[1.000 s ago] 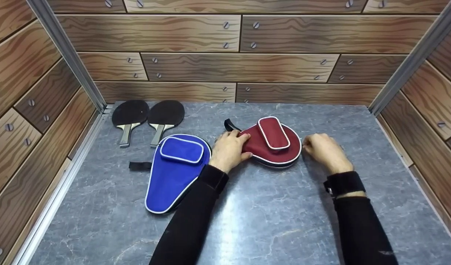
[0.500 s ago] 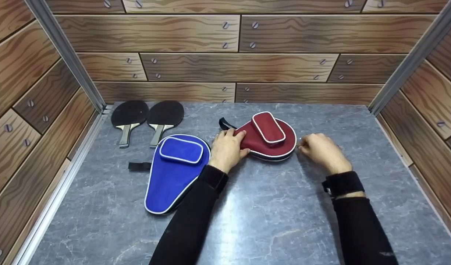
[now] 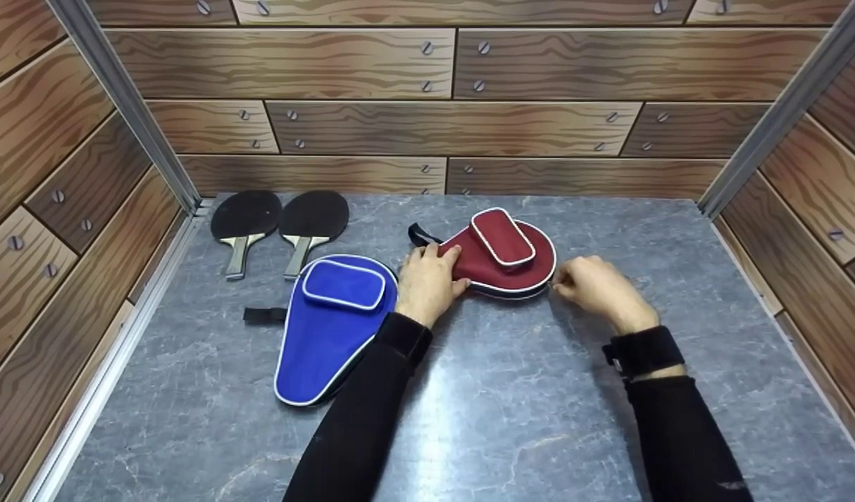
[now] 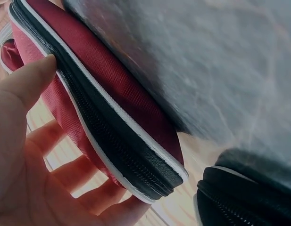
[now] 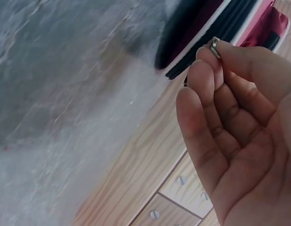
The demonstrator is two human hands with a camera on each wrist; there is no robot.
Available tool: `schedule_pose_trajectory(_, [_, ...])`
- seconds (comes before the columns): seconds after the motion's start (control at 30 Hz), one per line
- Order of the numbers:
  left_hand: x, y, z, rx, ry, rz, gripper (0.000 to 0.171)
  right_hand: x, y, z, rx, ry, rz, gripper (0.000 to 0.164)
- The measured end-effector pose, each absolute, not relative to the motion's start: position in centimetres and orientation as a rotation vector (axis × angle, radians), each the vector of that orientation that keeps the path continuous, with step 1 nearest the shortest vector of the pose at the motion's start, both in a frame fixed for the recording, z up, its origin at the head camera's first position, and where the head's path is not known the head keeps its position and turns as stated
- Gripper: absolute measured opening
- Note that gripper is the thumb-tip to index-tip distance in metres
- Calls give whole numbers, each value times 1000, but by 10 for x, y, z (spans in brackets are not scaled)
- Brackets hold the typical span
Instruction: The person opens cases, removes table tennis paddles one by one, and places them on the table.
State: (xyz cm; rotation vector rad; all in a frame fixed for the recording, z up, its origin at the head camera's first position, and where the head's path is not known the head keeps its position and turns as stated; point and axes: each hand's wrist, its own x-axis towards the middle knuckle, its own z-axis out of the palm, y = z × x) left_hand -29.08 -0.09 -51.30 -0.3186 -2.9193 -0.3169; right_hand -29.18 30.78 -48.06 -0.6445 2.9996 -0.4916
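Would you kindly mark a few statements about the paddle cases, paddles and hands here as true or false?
1. The left hand grips the red paddle case at its narrow end. True.
2. The right hand pinches the metal zipper pull. True.
3. The blue paddle case lies right of the red one. False: it lies to its left.
4. Three paddles lie on the grey table. False: two paddles lie there.
5. The paddles are inside the cases. False: they lie bare at the back left.

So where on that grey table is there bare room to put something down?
The near half of the table, around the sleeves, and the right side beyond the right hand are bare. The back left is crowded: two paddles, blue case, red case, left hand.
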Motion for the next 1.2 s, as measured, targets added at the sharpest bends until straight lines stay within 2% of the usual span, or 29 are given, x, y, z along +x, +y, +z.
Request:
schedule_pose_trajectory(0.8, [-289, 1, -511, -340, -2943, -246, 73, -272, 251, -484, -858, 2964, -455, 9])
schedule_pose_trajectory(1.2, [-287, 1, -507, -398, -2976, -132, 73, -274, 256, -487, -761, 3056, -477, 9])
